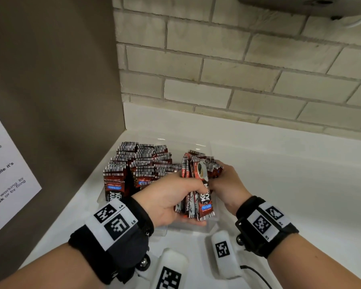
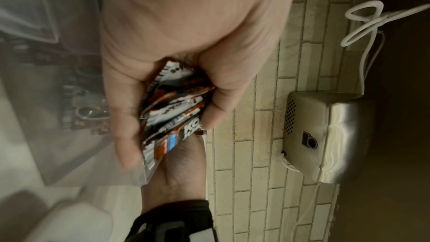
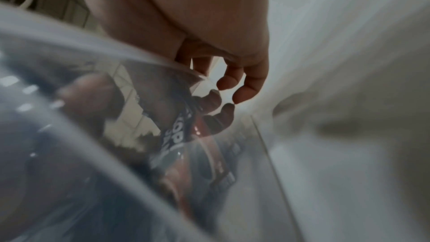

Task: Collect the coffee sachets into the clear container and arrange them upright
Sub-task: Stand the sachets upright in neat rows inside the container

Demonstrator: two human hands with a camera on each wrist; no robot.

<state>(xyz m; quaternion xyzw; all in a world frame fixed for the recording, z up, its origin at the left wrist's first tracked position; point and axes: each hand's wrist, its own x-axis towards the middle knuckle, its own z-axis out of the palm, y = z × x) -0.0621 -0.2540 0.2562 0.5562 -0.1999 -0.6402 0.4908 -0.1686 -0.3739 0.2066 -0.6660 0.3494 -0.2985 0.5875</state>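
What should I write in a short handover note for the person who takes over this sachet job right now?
Left hand: grips the lower part of a bundle of coffee sachets over the clear container.
Right hand: holds the same bundle at its top.
Done: many sachets already stand upright in rows in the left part of the container, which sits on the white counter in the corner.
Left: set this bundle upright in the right part and straighten it.

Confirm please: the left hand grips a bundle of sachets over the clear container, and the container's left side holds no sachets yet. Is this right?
Not quite. The left hand does grip the bundle of sachets over the clear container, but its left side already holds many standing sachets, as the head view shows.
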